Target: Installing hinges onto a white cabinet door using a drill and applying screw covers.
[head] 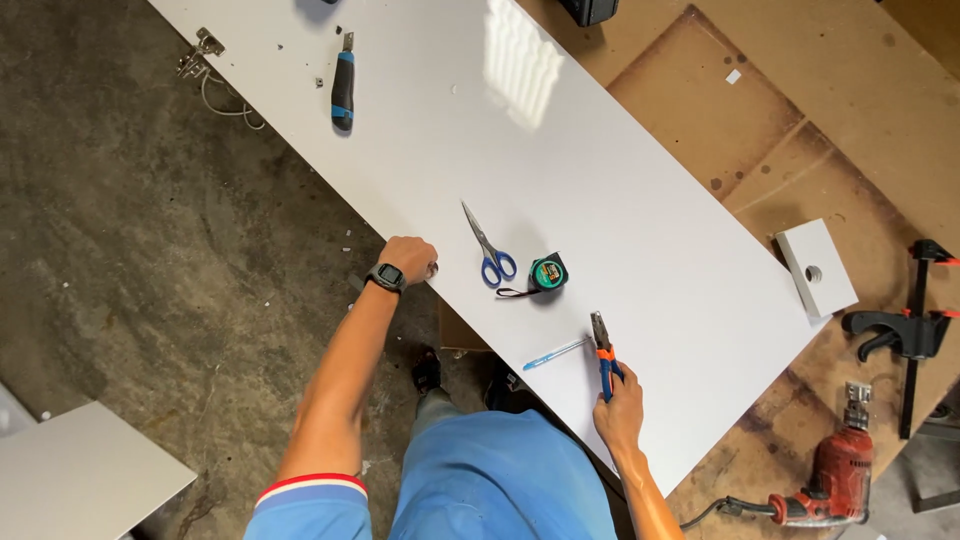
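Blue-handled scissors lying closed on white panel, just beside green tape measure. Blue pen near panel's near edge. Black-and-blue utility knife far up panel. Small white block with hole at panel's right corner. Black bar clamp and red power drill on brown fibreboard. Metal hinge with white cord on concrete floor.

The right hand grips pliers at the near edge of the white panel. Just to the left of the grip lies a pen; further left, tape measure and scissors. Beyond the plier tips the panel is bare.
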